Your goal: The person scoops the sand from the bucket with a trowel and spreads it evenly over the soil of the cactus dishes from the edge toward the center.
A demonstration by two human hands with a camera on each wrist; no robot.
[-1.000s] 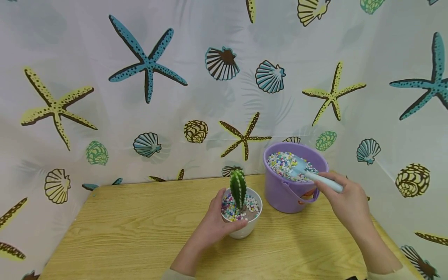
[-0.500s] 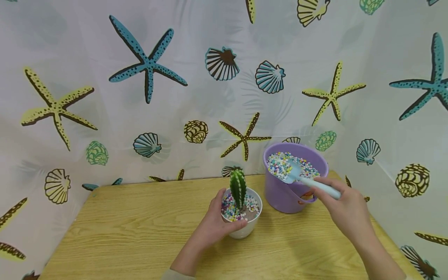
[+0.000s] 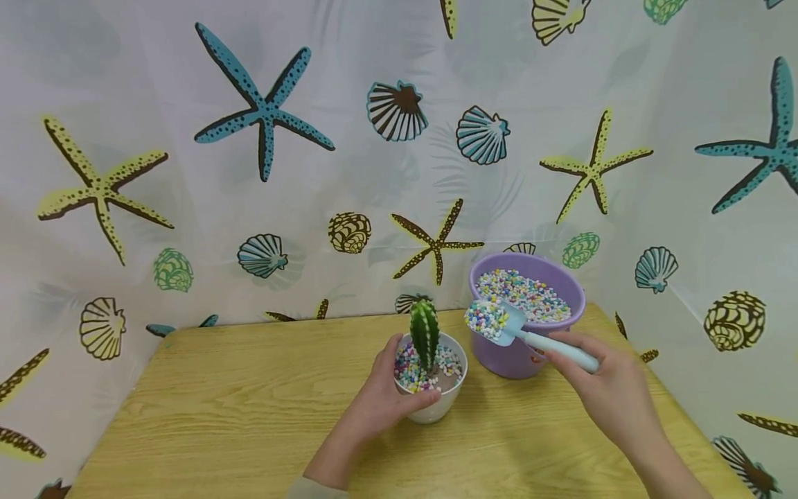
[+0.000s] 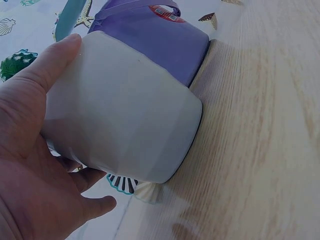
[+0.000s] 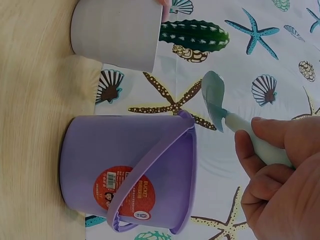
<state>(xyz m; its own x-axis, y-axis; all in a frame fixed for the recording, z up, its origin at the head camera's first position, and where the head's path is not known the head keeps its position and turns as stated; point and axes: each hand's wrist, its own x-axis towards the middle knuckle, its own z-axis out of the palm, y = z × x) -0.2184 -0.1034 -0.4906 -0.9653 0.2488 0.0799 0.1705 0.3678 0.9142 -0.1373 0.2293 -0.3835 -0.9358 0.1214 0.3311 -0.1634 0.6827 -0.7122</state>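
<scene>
My left hand [image 3: 388,398] grips the rim of a white flowerpot [image 4: 125,110] that stands on the table. A green cactus [image 3: 424,336] rises from the pot, with colourful beads and a bare brownish patch around its base. My right hand [image 3: 614,391] holds a light blue toy shovel [image 3: 555,346] by its handle. The shovel's blade carries a heap of multicoloured beads [image 3: 488,319] and is raised above the near left rim of a purple bucket [image 3: 508,353]. More beads fill much of the bucket. In the right wrist view the blade [image 5: 214,97] is well above the bucket.
The wooden table [image 3: 249,402] extends left of the pot. Behind and at the sides hangs a white curtain [image 3: 299,194] printed with starfish and shells. The bucket's handle [image 5: 150,170] hangs down on its near side, over a red label [image 5: 125,192].
The shovel has come up out of the bucket's beads and moved left over the rim, loaded with beads. My left hand and the pot have stayed in place.
</scene>
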